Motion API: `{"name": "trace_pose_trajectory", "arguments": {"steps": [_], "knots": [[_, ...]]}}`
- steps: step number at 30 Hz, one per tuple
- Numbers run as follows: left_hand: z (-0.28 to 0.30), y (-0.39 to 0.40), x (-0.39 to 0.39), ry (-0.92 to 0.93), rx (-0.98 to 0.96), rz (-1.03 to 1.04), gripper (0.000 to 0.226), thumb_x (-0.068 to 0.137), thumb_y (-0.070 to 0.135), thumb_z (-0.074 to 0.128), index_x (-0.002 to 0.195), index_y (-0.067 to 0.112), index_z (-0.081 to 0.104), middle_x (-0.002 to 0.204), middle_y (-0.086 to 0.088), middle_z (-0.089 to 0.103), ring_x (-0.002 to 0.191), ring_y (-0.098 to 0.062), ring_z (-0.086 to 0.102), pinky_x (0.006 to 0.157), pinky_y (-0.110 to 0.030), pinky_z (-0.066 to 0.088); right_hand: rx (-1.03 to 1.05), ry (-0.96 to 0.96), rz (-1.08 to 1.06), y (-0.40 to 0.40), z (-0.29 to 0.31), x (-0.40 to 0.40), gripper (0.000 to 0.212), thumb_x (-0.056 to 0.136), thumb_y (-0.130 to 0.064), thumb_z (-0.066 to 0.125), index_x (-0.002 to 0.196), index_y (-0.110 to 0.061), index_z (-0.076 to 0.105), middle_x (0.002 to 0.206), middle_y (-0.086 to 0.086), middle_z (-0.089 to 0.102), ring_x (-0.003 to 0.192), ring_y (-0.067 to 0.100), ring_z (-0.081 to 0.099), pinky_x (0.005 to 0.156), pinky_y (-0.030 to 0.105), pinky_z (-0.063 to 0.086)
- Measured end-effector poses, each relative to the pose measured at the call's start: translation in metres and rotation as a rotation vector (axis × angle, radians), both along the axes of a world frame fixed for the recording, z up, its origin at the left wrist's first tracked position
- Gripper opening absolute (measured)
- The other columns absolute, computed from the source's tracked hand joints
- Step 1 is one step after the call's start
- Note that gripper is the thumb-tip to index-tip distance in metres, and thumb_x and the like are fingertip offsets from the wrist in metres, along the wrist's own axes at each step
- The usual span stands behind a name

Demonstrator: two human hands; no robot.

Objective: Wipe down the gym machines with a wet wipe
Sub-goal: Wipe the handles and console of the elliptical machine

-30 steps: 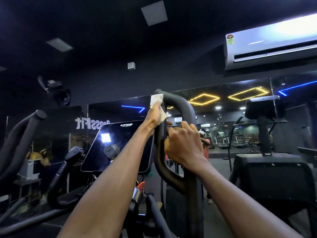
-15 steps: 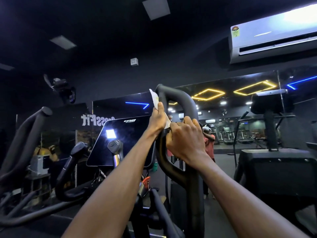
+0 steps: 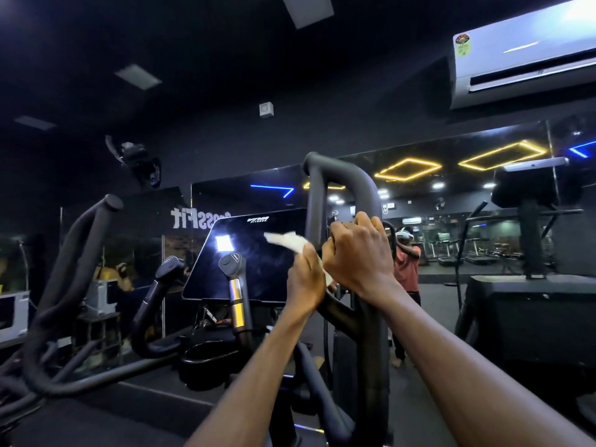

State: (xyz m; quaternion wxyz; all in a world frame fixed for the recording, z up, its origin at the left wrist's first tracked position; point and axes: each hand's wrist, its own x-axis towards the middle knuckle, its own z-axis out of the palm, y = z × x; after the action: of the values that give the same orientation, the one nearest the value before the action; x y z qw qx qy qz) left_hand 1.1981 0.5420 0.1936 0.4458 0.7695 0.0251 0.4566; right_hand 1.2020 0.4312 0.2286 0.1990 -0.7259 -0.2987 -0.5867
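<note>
A black looped handlebar (image 3: 342, 175) of an elliptical machine rises in the middle of the view. My left hand (image 3: 304, 279) grips a white wet wipe (image 3: 285, 241) against the inner left bar of the loop, low down; the wipe's loose end sticks out to the left. My right hand (image 3: 359, 256) is closed around the loop's right bar, beside the left hand and touching it. The machine's dark console screen (image 3: 254, 259) stands just left of my hands.
Short grips (image 3: 233, 269) and a long left arm handle (image 3: 93, 227) stand to the left. A wall mirror (image 3: 451, 195) behind reflects a person and treadmills. A black machine (image 3: 532, 304) sits at right, an air conditioner (image 3: 522, 56) above it.
My left hand slid the wipe down the bar from the top of the loop to below my right hand's level. The right hand kept its grip.
</note>
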Motion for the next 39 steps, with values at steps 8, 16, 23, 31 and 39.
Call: {"name": "trace_pose_trajectory", "arguments": {"steps": [8,16,23,31,39], "knots": [[-0.002,-0.025,-0.017,-0.076,-0.253,0.044,0.055,0.107,0.038,0.019,0.085,0.009,0.06,0.076,-0.006,0.063,0.087,-0.028,0.062,0.076,-0.034,0.048,0.054,0.028,0.128,-0.004,-0.003,0.0,0.015,0.078,-0.016,0.054,0.064,-0.011,0.055,0.057,0.008,0.059,0.067,0.026,0.047,0.074,0.041,0.044],[-0.033,-0.06,-0.014,-0.234,-0.736,-0.042,0.057,0.106,0.039,0.027,0.064,0.011,0.054,0.051,-0.001,0.061,0.044,-0.008,0.06,0.054,-0.023,0.052,0.025,0.042,0.165,-0.007,-0.005,-0.001,0.014,0.082,-0.016,0.056,0.069,-0.011,0.059,0.061,0.007,0.058,0.072,0.023,0.046,0.077,0.04,0.041],[-0.069,-0.071,-0.014,0.136,-0.79,-0.256,0.071,0.092,0.07,0.03,0.125,0.014,0.058,0.116,-0.01,0.069,0.104,-0.025,0.066,0.096,-0.044,0.053,0.016,0.073,0.175,-0.008,-0.004,-0.002,0.016,0.081,-0.018,0.054,0.072,-0.01,0.062,0.065,0.009,0.064,0.077,0.027,0.051,0.081,0.042,0.042],[-0.058,-0.071,-0.034,0.217,-0.771,-0.407,0.052,0.103,0.053,0.035,0.102,0.012,0.067,0.073,-0.009,0.072,0.07,-0.022,0.071,0.066,-0.034,0.06,0.032,0.063,0.216,-0.01,-0.003,-0.002,0.014,0.082,-0.018,0.054,0.071,-0.011,0.06,0.062,0.004,0.053,0.074,0.025,0.049,0.079,0.04,0.04],[-0.019,-0.032,-0.017,0.002,-0.75,-0.111,0.06,0.105,0.049,0.024,0.105,0.004,0.063,0.079,-0.013,0.068,0.062,-0.023,0.07,0.059,-0.031,0.058,0.009,0.051,0.214,-0.011,-0.007,0.003,0.016,0.082,-0.019,0.053,0.07,-0.011,0.06,0.067,0.008,0.064,0.079,0.026,0.052,0.08,0.042,0.042]]}}
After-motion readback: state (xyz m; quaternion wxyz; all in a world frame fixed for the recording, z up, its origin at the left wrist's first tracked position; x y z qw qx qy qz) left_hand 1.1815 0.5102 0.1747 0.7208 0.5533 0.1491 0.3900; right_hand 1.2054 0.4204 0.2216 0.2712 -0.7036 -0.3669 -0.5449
